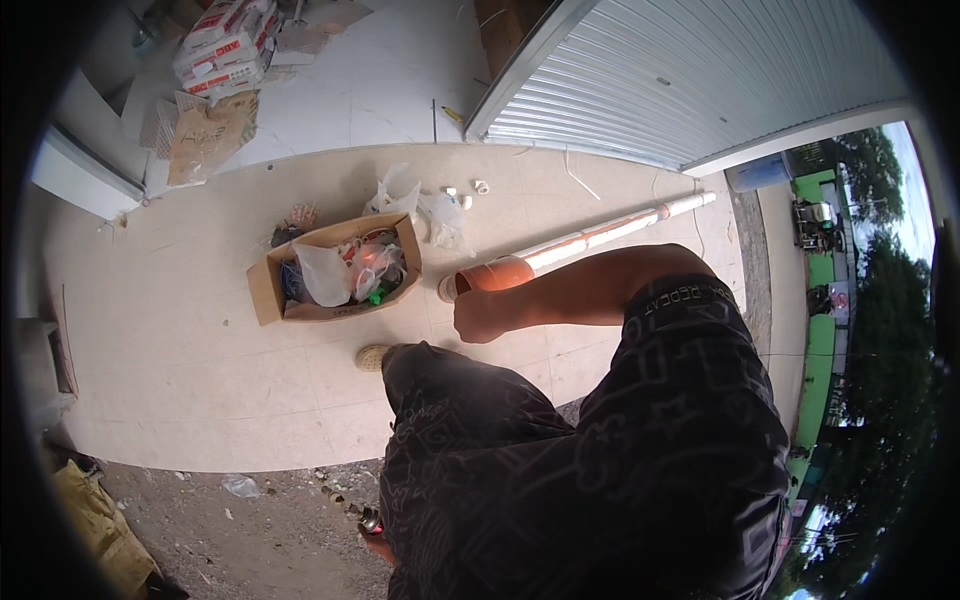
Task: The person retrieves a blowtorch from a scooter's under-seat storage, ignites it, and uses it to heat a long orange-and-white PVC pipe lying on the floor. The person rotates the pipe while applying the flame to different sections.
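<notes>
My right hand is closed in a fist at the end of my bent arm. It appears in front of a big orange pipe piece; what it holds, if anything, is hidden. Behind my forearm a long white and orange pipe lies on the tiles, slanting away to the right. Low in the picture, my left hand shows only in part beside my dark clothing. It grips a small dark and silver object with a red part; its kind is unclear.
An open cardboard box holds plastic bags and assorted parts. White fittings lie beyond it by a clear plastic bag. Stacked sacks stand far left, a ribbed shutter far right. The tiled floor borders rough ground.
</notes>
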Motion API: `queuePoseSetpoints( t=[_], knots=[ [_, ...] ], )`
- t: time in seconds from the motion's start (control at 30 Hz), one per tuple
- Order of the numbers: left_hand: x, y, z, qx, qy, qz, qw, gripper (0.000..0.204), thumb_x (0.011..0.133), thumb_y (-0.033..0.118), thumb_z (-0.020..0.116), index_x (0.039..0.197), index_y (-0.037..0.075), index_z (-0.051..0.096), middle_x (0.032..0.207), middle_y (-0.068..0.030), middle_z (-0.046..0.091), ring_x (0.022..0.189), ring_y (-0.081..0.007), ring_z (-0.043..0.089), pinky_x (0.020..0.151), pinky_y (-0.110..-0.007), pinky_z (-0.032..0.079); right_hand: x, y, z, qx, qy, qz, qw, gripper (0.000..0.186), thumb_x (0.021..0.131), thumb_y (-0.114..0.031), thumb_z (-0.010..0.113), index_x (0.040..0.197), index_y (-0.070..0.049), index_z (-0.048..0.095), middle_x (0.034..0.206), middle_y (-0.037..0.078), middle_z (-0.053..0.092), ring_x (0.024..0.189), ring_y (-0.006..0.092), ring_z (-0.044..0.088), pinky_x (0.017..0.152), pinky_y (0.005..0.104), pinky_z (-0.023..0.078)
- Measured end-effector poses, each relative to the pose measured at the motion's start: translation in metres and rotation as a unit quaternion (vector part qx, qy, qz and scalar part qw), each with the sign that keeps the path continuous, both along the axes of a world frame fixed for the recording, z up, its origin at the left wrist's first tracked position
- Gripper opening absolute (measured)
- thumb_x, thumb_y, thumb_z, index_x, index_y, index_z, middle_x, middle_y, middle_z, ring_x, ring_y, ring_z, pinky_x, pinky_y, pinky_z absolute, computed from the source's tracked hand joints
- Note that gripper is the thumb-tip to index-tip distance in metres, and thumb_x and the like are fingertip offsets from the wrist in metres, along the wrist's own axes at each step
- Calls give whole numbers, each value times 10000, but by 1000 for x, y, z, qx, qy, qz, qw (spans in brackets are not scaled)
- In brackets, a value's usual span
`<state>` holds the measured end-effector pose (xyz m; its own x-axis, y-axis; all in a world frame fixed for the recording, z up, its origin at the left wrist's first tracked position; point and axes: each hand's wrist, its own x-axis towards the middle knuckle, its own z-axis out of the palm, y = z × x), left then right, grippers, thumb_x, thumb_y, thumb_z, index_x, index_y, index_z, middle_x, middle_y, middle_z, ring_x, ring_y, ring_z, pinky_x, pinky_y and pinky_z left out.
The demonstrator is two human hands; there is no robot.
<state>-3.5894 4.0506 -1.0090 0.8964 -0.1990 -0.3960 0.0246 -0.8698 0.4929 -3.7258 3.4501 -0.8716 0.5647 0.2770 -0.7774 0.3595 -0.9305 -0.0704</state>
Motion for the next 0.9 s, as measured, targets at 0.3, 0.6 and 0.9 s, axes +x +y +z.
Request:
queuePoseSetpoints(
  t=[0.3, 0.6, 0.9],
  knots=[
    [278, -70, 71, -126, 62, -82, 987, 561, 851, 254, 862, 1256, -33, 599, 1091, -150, 713, 943, -270, 692, 853, -421, 547, 189, 112, -53, 103, -62, -181, 976, 182, 906, -186, 652, 949, -125, 818, 964, 50, 789, 925, 264, 758, 759, 415, 611],
    [474, 14, 41, -154, 125, -154, 968, 506, 835, 230, 880, 1210, 6, 625, 1055, -78, 700, 913, -204, 637, 865, -366, 523, 356, 343, -125, 137, -140, -235, 952, 155, 866, -185, 671, 896, -137, 815, 865, 43, 769, 842, 253, 751, 694, 410, 594],
    [654, 132, 61, -129, 45, -136, 981, 528, 842, 250, 877, 1219, -13, 618, 1063, -124, 716, 927, -241, 680, 853, -388, 541, 617, 427, -92, 102, -170, -60, 978, 158, 890, -199, 676, 917, -189, 832, 945, 14, 792, 916, 229, 753, 697, 404, 591]
  ],
)
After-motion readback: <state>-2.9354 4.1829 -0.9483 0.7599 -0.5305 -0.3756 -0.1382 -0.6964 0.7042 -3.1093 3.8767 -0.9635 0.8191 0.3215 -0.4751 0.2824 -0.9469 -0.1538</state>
